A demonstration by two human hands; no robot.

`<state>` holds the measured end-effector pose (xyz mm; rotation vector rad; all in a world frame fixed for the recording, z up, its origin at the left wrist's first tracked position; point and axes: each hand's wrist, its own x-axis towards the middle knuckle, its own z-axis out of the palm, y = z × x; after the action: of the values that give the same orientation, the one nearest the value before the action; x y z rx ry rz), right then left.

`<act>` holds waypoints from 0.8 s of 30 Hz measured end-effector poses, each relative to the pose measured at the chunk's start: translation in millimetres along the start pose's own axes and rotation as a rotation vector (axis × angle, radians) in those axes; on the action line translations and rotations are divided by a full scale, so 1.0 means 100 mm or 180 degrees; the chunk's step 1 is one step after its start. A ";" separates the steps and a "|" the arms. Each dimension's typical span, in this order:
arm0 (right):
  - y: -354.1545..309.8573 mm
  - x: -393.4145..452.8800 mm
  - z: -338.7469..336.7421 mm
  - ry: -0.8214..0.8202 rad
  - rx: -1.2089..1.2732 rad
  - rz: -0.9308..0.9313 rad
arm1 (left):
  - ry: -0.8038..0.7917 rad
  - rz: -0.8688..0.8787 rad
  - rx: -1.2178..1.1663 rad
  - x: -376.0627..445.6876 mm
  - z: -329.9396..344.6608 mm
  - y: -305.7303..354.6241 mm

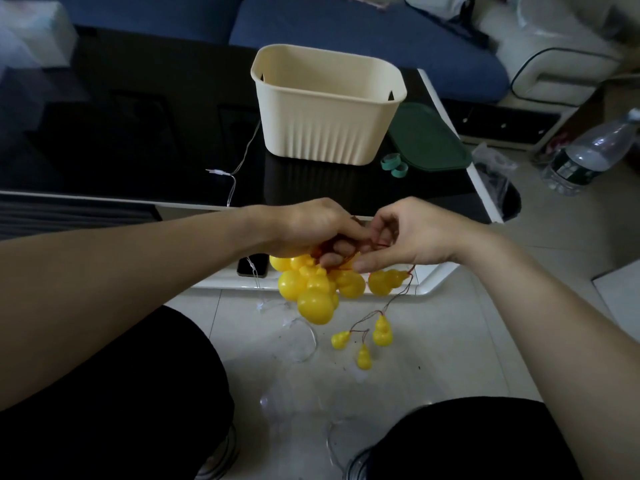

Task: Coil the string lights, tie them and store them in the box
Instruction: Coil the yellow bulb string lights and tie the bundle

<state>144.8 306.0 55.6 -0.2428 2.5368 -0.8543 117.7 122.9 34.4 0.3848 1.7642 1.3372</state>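
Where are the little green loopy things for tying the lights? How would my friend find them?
Start at the tall cream ribbed plastic box on the black glossy table. By its front right corner, beside the flat dark green oval lid, lie the small teal-green bands. They are the only little curled rings there, much smaller than the lid.

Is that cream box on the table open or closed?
Open. The cream box stands upright with no lid on top; a green lid lies beside it on the table.

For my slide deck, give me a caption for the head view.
Both hands gather yellow gourd string lights near the empty beige box.
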 end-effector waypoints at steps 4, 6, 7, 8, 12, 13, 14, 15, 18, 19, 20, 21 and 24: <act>0.00 0.07 0.10 0.0274 -0.0016 -0.0110 | -0.0156 0.0067 0.0068 -0.04 -0.04 0.02; 0.02 0.09 0.10 0.0456 -0.0096 -0.0234 | -0.0272 -0.0049 0.0236 -0.04 -0.04 0.02; 0.04 0.10 0.08 0.0527 -0.0107 -0.0301 | -0.0309 -0.0110 0.0328 -0.04 -0.03 0.02; 0.05 0.10 0.07 0.0572 -0.0092 -0.0356 | -0.0329 -0.0154 0.0396 -0.04 -0.02 0.03; 0.08 0.10 0.07 0.0622 0.0280 -0.0508 | -0.0220 -0.0187 0.0294 -0.05 -0.05 0.05; 0.09 0.10 0.07 0.0637 0.0347 -0.0530 | -0.0198 -0.0165 0.0265 -0.06 -0.07 0.06; 0.09 0.11 0.07 0.0651 0.0388 -0.0521 | -0.0189 -0.0136 0.0209 -0.07 -0.09 0.08; 0.11 0.11 0.07 0.0647 0.0395 -0.0499 | -0.0181 -0.0095 0.0105 -0.08 -0.11 0.09; 0.17 0.10 0.04 0.0460 0.0543 -0.0376 | -0.0079 -0.0070 -0.0538 -0.09 -0.17 0.14; 0.18 0.08 0.03 0.0423 0.0689 -0.0360 | -0.0036 -0.0055 -0.0709 -0.09 -0.19 0.15; 0.19 0.07 0.01 0.0434 0.0838 -0.0334 | 0.0001 -0.0026 -0.0812 -0.10 -0.21 0.16; 0.20 0.05 -0.02 0.0459 0.0914 -0.0292 | 0.0033 0.0003 -0.0870 -0.10 -0.22 0.16; 0.25 0.02 -0.10 0.0404 0.0968 -0.0042 | 0.0186 0.0024 -0.0883 -0.10 -0.23 0.14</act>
<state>138.4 330.4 46.6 -0.1113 2.4761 -1.2798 102.0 106.6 52.6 0.2003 1.5958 1.5870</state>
